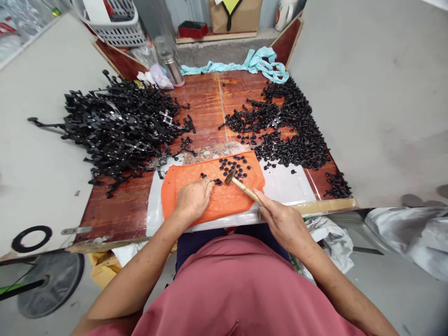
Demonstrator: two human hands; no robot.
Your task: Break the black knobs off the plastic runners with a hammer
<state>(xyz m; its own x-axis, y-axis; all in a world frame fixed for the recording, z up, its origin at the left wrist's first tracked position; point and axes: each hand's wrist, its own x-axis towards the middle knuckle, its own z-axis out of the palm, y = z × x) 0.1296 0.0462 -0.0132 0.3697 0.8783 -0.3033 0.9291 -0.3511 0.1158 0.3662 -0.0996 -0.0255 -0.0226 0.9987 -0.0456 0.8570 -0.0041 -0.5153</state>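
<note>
Hammer (241, 187): in right hand (284, 221) | black part (218, 182): held by left hand (194, 198)

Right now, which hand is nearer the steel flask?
Left: your left hand is in front of the steel flask; your right hand, gripping the hammer, is farther right.

Head-worn view, down over the grip
The camera looks forward and down from above the wearer's shirt (238, 289), near and behind the right hand (282, 220) gripping the hammer (245, 188); well to either side, the edges seem stretched.
</note>
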